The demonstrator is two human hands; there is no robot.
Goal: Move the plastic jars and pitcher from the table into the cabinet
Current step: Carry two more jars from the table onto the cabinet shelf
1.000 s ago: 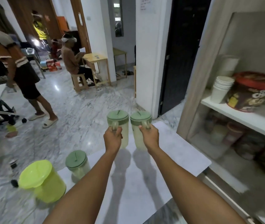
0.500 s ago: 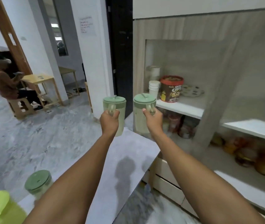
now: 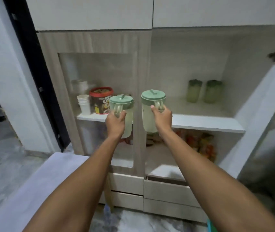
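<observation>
I hold two pale green plastic jars with darker green lids by their handles, in front of the cabinet. My left hand [image 3: 115, 122] grips the left jar [image 3: 122, 104], which hangs before the closed glass door. My right hand [image 3: 162, 116] grips the right jar [image 3: 151, 108], level with the white middle shelf [image 3: 205, 122] of the open compartment. Two more green-lidded jars [image 3: 194, 91] [image 3: 213, 92] stand side by side at the back of that shelf. The table's pale top [image 3: 41, 180] lies at lower left under my left forearm.
Behind the glass door [image 3: 100, 81] stand a stack of white cups [image 3: 84, 104] and a red-lidded tub [image 3: 101, 102]. Colourful packets [image 3: 200, 143] fill the lower compartment. The open cabinet door [image 3: 267, 114] stands at the right. Drawers [image 3: 167, 193] sit below.
My view has swung right to face the cabinet. Both hands have carried their jars away from the table and up to shelf height; the jars left on the table are out of view.
</observation>
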